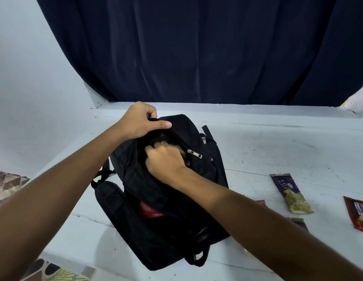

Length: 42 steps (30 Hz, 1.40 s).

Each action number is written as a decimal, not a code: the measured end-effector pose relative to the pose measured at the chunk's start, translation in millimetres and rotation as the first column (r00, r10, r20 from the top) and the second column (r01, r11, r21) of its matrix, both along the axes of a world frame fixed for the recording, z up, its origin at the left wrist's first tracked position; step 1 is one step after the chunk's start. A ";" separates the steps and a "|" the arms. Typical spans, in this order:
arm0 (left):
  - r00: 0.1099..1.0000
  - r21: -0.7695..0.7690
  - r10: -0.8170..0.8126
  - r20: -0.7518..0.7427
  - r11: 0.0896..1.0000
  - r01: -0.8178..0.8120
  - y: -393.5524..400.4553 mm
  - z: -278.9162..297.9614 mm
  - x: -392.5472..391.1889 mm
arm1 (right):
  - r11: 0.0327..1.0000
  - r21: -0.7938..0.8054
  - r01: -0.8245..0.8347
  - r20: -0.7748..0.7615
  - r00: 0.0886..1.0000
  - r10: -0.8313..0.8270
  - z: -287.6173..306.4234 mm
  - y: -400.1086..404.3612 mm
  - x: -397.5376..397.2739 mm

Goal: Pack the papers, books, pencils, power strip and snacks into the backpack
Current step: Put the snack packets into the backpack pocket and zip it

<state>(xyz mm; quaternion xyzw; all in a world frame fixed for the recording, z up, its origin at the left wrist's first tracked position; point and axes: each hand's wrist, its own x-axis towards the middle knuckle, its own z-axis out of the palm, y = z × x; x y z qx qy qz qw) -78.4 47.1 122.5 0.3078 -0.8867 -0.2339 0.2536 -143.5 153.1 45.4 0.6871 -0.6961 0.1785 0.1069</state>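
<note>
Black backpack [168, 199] lies on white surface [277, 151]. Left hand [140, 122] grips top edge, holding pocket mouth apart. Right hand [166, 159] sits in opening, fingers curled, contents hidden; cannot tell what it holds. Zipper pull [194, 154] just right of right hand: likely snag on knuckles. Purple snack packet [290, 193] and red snack packet [359, 213] wait well right of right hand, unpacked. If left grip slips, mouth likely closes.
</note>
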 end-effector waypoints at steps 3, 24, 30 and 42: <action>1.000 -0.004 -0.018 -0.003 1.000 0.018 -2.7 -0.6 2.2 | 0.990 0.138 -0.004 -0.003 1.000 0.005 5.3 -11.1 -2.8; 0.998 0.006 -0.064 0.002 0.998 0.064 -5.7 1.6 6.7 | 0.915 0.375 -0.147 -0.325 0.904 0.278 9.3 -7.5 -26.7; 0.997 0.016 -0.071 -0.018 0.997 0.071 -7.0 -4.7 3.3 | 0.877 0.162 -0.452 0.021 0.891 0.454 20.4 43.7 -58.4; 0.998 0.084 -0.011 -0.063 0.996 0.016 6.7 -15.7 -4.5 | 0.289 0.653 0.699 -0.386 0.637 -0.668 -70.9 133.6 -215.6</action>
